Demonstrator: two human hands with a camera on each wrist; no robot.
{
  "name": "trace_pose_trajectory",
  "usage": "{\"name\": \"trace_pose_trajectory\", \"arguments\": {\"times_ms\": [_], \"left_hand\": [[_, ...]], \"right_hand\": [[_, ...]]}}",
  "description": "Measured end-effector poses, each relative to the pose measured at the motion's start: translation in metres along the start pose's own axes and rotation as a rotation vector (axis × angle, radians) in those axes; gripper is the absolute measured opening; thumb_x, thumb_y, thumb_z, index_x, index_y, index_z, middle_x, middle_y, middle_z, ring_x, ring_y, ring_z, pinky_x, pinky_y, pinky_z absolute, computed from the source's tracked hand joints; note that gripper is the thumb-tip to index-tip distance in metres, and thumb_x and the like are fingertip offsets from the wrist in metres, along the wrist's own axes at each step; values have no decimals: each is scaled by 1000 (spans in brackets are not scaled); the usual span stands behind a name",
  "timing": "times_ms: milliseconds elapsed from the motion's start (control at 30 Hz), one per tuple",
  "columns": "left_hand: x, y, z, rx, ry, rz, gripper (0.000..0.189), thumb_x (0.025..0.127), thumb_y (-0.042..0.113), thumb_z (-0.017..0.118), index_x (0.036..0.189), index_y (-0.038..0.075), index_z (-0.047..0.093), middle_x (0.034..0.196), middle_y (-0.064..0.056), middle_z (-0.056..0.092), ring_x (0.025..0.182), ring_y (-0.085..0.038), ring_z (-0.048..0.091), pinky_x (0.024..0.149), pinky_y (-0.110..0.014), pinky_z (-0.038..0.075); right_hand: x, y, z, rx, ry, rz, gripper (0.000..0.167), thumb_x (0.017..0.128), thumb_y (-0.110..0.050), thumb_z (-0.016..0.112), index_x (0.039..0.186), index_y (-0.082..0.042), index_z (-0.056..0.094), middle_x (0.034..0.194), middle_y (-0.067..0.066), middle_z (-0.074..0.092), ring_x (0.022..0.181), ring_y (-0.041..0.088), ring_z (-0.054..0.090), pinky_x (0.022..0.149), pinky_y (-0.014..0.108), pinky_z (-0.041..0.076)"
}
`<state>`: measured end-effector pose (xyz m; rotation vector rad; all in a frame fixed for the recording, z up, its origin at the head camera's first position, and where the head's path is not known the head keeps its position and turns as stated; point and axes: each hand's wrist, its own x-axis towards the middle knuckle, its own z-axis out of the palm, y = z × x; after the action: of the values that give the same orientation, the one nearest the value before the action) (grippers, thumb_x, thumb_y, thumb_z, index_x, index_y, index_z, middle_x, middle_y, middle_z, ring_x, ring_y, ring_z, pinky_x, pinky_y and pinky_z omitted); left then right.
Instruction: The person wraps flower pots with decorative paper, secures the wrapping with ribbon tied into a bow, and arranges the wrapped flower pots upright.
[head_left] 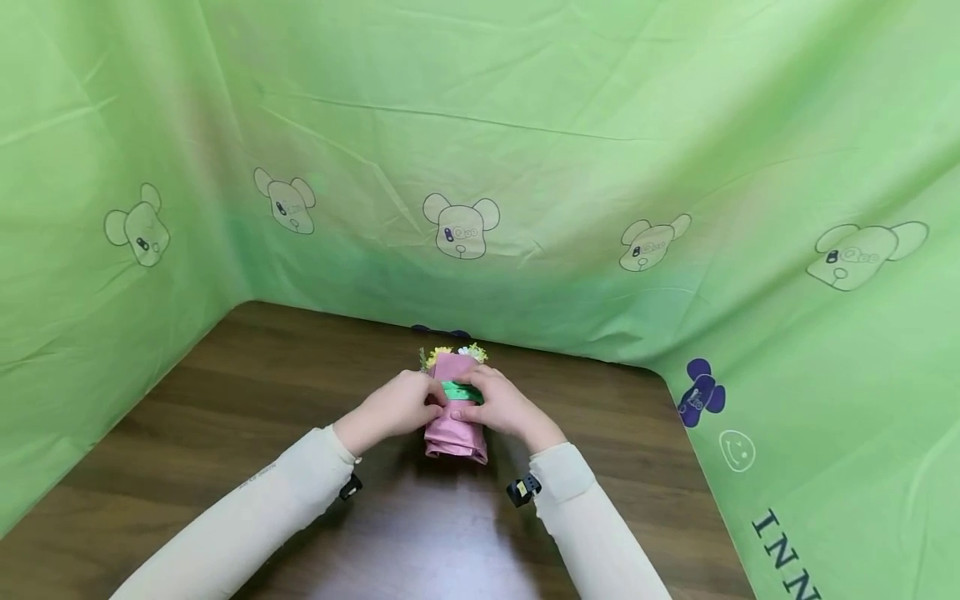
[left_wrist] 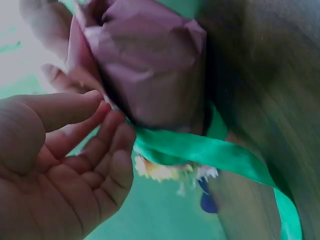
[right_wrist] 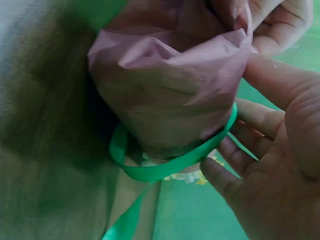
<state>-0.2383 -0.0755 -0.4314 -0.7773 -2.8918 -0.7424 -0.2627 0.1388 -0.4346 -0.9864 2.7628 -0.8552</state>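
A bouquet in pink wrapping paper lies on the table, its yellow and white flowers facing the far side. Green ribbon circles its middle, and in the left wrist view a loose length of that ribbon trails over the wood. At the wrap's left side, my left hand pinches the ribbon between thumb and fingertips; the exact grip is partly hidden. My right hand holds the bouquet from the right, thumb on the paper and fingers against the ribbon.
The brown wooden table extends around the bouquet. Green cloth printed with bear heads hangs along its back and both sides, close behind the flowers. A dark band with a small device sits at each wrist.
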Motion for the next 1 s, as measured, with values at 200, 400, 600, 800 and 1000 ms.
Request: {"name": "trace_pose_trajectory", "arguments": {"times_ms": [200,400,600,800,1000], "left_hand": [[1,-22,-7,-29,41,-37,14,86,7,75,97,10,68,89,-1,64,83,-14,57,77,-35,51],[0,-27,0,-68,-8,-12,14,89,12,77,101,13,68,88,2,67,82,-13,60,77,-35,52],[-7,-18,-2,-37,-43,26,6,88,13,78,93,14,73,83,9,67,78,-10,59,74,-33,51],[-9,-19,-4,4,-5,31,11,90,12,74,83,18,70,82,8,63,78,-11,55,72,-31,49],[-13,-28,-5,-70,54,-70,16,85,7,67,78,17,57,72,5,54,67,-11,50,63,-28,44]], "right_hand": [[3,-2,-4,-15,-36,0,55,89,-28,80,136,-6,62,140,12,57,133,33,49,111,50,42],[2,1,-6,-18,-82,8,58,89,-30,81,138,-5,61,145,13,55,140,34,45,114,49,39],[-2,-9,-10,-21,-127,3,57,88,-29,82,135,-4,63,144,14,57,145,33,41,116,47,38],[-6,-14,-11,-25,-102,4,56,87,-28,82,133,-3,63,140,14,59,143,34,44,116,48,38],[-12,-10,-9,-6,-90,-29,54,85,-27,84,131,-5,64,138,13,59,141,34,45,118,49,36]]}}
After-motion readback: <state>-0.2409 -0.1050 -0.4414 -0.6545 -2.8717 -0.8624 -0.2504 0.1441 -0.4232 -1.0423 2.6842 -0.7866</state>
